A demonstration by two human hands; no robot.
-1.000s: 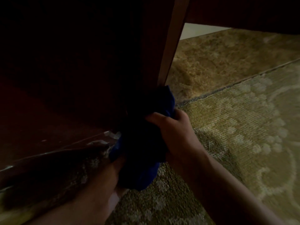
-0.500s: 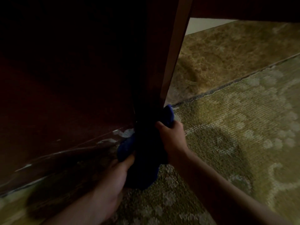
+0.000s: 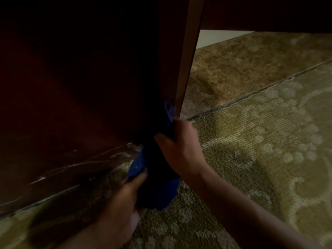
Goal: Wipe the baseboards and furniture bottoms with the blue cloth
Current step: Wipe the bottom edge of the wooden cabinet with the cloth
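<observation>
The blue cloth [image 3: 158,191] is wrapped around the bottom corner of a dark red-brown wooden cabinet [image 3: 80,97], at its vertical corner edge just above the carpet. My right hand [image 3: 177,150] grips the upper part of the cloth against the corner. My left hand [image 3: 125,198] holds the cloth's lower end from below, thumb on the fabric. The cabinet's bottom edge [image 3: 71,168] shows pale scuff marks. The scene is dim and a little blurred.
A patterned olive rug [image 3: 260,159] lies under my arms, its edge running diagonally to the upper right. Beyond it is mottled brown floor [image 3: 242,69] and a strip of pale wall [image 3: 213,36] under a dark furniture panel [image 3: 269,13].
Both hands and the cloth have slid along the cabinet corner toward its base. The camera shifted, so the cabinet corner now looks more upright in view.
</observation>
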